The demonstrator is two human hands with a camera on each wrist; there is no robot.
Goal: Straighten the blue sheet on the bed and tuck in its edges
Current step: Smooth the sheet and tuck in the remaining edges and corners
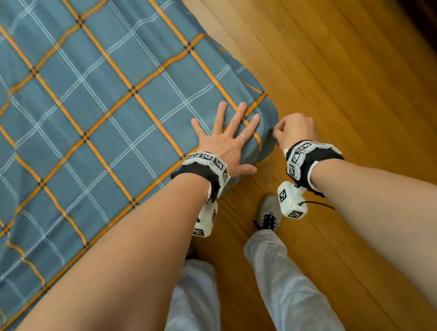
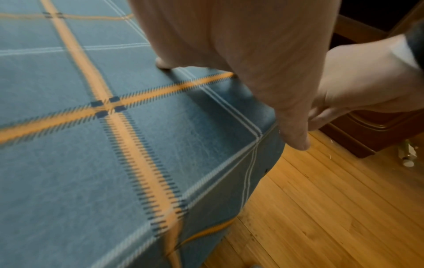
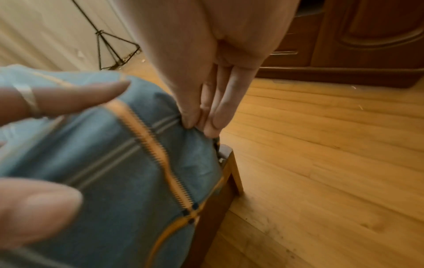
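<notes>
The blue sheet (image 1: 79, 123) with orange and white check lines covers the bed and wraps over its near right corner. My left hand (image 1: 229, 138) lies flat on that corner, fingers spread and straight, pressing the cloth down. Just right of it, my right hand (image 1: 295, 129) pinches a fold of the sheet's edge (image 3: 197, 132) at the corner's side, thumb against fingertips (image 3: 212, 125). In the left wrist view the sheet (image 2: 137, 145) drapes smoothly down the mattress side. The wooden bed frame corner (image 3: 229, 172) shows below the pinched fold.
A wooden plank floor (image 1: 338, 64) runs along the bed's right side. My legs in light trousers and one shoe (image 1: 267, 214) stand close to the bed's corner. A dark wooden cabinet (image 3: 355, 36) stands beyond the floor, and a black tripod (image 3: 110, 41) stands by the wall.
</notes>
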